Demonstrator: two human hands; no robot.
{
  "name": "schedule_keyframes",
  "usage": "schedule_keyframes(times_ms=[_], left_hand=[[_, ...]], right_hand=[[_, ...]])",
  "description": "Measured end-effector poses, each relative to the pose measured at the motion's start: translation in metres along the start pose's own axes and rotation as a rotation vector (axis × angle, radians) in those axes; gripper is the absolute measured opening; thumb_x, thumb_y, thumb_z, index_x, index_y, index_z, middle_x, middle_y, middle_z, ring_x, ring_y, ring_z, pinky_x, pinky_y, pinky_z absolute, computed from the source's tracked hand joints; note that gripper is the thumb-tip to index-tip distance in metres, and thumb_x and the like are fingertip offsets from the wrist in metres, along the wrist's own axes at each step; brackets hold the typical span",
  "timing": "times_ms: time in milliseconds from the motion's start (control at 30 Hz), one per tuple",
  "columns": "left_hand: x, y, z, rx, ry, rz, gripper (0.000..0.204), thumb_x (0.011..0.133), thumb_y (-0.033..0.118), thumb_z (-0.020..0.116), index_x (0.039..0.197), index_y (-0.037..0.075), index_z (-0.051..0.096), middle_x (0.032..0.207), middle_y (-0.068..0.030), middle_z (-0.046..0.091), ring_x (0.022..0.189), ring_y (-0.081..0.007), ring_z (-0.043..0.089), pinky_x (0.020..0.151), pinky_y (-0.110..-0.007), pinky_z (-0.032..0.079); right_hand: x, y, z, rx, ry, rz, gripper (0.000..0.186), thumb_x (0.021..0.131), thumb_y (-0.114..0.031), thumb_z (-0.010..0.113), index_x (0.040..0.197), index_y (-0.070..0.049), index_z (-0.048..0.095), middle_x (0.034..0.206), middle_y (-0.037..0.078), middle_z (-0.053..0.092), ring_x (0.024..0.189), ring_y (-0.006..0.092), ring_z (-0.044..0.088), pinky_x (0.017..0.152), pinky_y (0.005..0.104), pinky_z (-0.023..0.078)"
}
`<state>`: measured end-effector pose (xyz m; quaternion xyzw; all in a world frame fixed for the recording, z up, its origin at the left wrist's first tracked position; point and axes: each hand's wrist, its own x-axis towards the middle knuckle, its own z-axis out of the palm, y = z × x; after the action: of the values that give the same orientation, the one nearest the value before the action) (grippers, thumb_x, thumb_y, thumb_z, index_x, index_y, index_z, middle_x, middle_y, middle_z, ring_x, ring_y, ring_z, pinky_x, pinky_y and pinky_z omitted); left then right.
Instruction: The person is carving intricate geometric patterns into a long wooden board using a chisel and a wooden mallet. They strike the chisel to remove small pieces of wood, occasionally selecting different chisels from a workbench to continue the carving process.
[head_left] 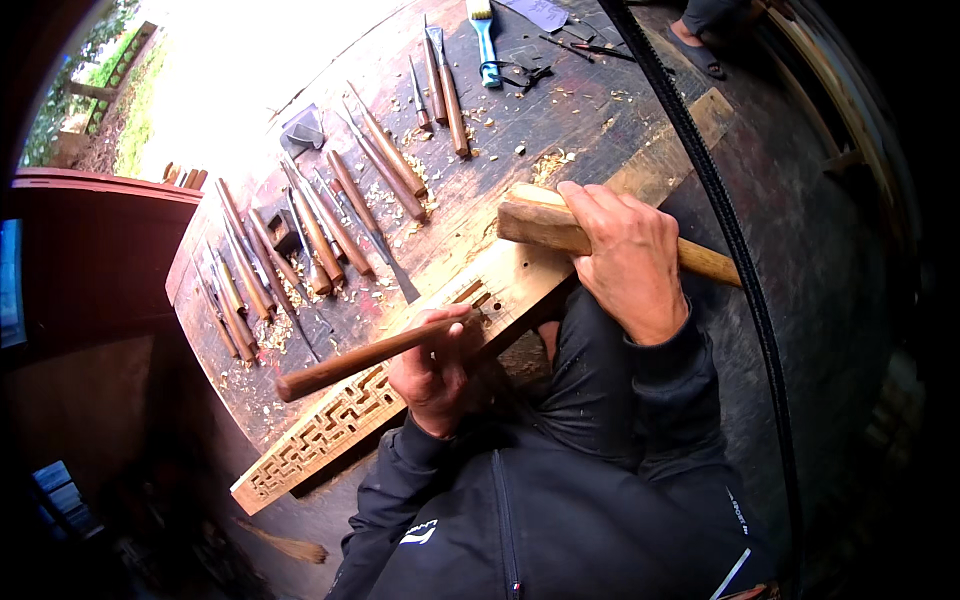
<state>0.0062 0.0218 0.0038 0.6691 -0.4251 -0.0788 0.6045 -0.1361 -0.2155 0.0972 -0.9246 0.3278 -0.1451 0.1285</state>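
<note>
My left hand (432,382) is closed around a wooden-handled chisel (335,367), its blade end down at the slots in a pale board (525,290). The board runs diagonally in front of me, with a cut fretwork pattern along its lower-left part. My right hand (625,260) grips a wooden mallet (535,215), fingers wrapped at the junction of head and handle; the head is over the board, to the upper right of the chisel.
Several chisels (385,170) lie among shavings on the worn round worktable (225,410), with a blue-handled brush (485,55) at the back. A black cord (680,115) crosses the right side. Another person's sandalled foot (700,55) shows at top right.
</note>
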Motion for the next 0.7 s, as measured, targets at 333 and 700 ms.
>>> schedule_keyframes(times_ms=[333, 700], left_hand=[[0.018, 0.019, 0.012, 0.242, -0.003, 0.031, 0.008, 0.108, -0.002, 0.075, 0.116, -0.003, 0.075, 0.097, -0.0119, 0.08, 0.081, -0.0167, 0.074, 0.072, -0.032, 0.06], [0.018, 0.008, 0.011, 0.405, 0.038, 0.249, 0.022, 0.101, 0.021, 0.085, 0.114, 0.004, 0.077, 0.084, -0.0163, 0.073, 0.068, -0.0341, 0.07, 0.065, -0.042, 0.054]], right_hand=[[0.01, -0.029, -0.015, 0.162, 0.471, -0.228, 0.067, 0.078, -0.002, 0.089, 0.143, -0.013, 0.077, 0.123, 0.013, 0.081, 0.098, 0.0349, 0.08, 0.086, 0.0443, 0.065], [0.053, -0.115, -0.085, 0.343, 0.895, -0.695, 0.038, 0.091, -0.025, 0.084, 0.125, -0.009, 0.08, 0.094, 0.013, 0.079, 0.087, 0.0288, 0.081, 0.07, 0.0416, 0.065]])
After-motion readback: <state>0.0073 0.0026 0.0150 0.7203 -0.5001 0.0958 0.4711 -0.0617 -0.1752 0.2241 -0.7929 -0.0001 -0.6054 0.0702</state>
